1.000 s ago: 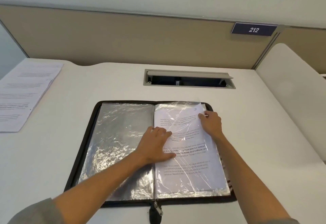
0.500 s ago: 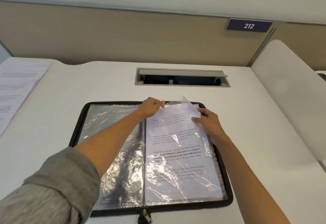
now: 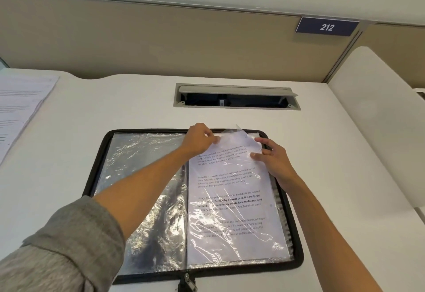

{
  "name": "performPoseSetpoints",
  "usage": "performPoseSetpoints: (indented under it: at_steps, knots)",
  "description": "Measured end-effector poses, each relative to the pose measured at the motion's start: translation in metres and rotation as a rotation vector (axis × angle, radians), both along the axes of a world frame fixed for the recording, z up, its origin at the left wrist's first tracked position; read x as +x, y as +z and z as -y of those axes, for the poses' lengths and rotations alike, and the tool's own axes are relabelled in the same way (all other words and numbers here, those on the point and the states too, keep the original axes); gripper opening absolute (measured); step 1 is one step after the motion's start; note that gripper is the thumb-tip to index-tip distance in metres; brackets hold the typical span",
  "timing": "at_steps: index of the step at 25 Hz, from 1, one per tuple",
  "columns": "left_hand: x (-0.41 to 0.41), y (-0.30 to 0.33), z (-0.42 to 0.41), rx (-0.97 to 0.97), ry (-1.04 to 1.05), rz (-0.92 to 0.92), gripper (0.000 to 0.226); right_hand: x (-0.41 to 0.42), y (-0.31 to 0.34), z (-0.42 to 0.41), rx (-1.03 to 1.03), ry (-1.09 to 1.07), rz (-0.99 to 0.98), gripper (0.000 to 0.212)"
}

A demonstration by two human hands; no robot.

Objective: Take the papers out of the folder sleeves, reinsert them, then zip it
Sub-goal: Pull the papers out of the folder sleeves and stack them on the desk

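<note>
A black zip folder (image 3: 92, 183) lies open on the white desk, with clear plastic sleeves on both sides. The left sleeve (image 3: 138, 176) looks empty and crinkled. The right sleeve holds a printed paper (image 3: 230, 199). My left hand (image 3: 200, 140) pinches the top left edge of that paper or its sleeve at the folder's far edge. My right hand (image 3: 271, 156) rests with fingers spread on the upper right part of the sleeve, where a plastic corner lifts up. The zipper pull (image 3: 187, 283) hangs at the near edge.
A stack of printed papers (image 3: 20, 112) lies at the far left of the desk. A cable hatch (image 3: 236, 96) is open behind the folder. A beige partition with a "212" sign (image 3: 326, 27) stands at the back, and a white panel (image 3: 379, 119) rises on the right.
My left hand left the middle of the page and reached to the top edge of the right sleeve, pinching it. The right hand stayed near the upper right corner. The camera came closer.
</note>
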State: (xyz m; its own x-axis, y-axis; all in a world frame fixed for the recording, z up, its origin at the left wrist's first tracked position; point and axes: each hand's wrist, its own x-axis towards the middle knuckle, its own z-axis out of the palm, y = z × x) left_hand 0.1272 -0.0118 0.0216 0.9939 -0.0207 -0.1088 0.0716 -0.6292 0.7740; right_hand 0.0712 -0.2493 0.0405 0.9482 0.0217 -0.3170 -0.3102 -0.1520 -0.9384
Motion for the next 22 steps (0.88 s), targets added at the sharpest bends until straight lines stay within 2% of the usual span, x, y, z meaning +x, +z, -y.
performPoseSetpoints:
  at_steps: [1,4,7,14,17,20,22]
  knots:
    - [0.001,0.000,-0.001,0.015,-0.017,-0.016,0.015,0.000,0.001,0.000,-0.001,0.013,0.003,0.045]
    - [0.006,0.003,-0.003,0.040,-0.096,-0.037,0.022,0.001,0.003,-0.001,0.000,0.032,0.013,0.045]
    - [0.012,0.011,-0.005,0.032,-0.162,-0.027,0.013,0.003,0.002,0.002,0.009,0.033,0.018,0.045]
    - [0.064,0.046,-0.029,0.063,-0.100,0.102,0.008,0.027,0.004,-0.010,-0.302,-0.026,0.081,0.042]
    - [0.095,0.077,-0.036,0.123,-0.088,0.190,0.010,0.052,0.026,-0.031,-0.304,-0.008,0.119,0.049]
    - [0.120,0.101,-0.044,0.163,-0.079,0.247,0.006,0.081,0.042,-0.049,-0.331,0.016,0.229,0.030]
    - [0.130,0.106,-0.051,0.147,0.054,0.299,0.012,0.099,0.050,-0.054,-0.293,-0.026,0.281,0.021]
